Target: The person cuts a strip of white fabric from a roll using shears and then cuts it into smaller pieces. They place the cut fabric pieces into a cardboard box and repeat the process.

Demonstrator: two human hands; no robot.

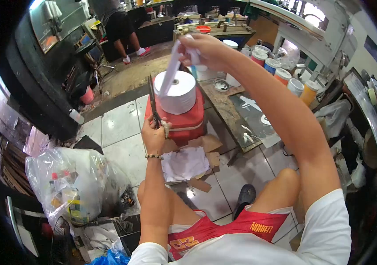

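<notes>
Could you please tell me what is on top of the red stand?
A white roll rests on the red stand; a white strip hangs from the right hand in front of the roll. The surface directly under the roll is covered, so it cannot be seen.

White short-sleeved shirt (pixel 241 255) at six o'clock, red shorts (pixel 241 226), white trim, yellow lettering (pixel 261 227) toward five, beaded bracelet (pixel 154 156) toward eight, dark shoe (pixel 246 194) toward five.

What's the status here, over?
Left hand holding long dark metal scissors. Right hand raised, gripping flat white strip. White cylindrical roll atop red boxy container. Nothing visibly blocking hands.
</notes>
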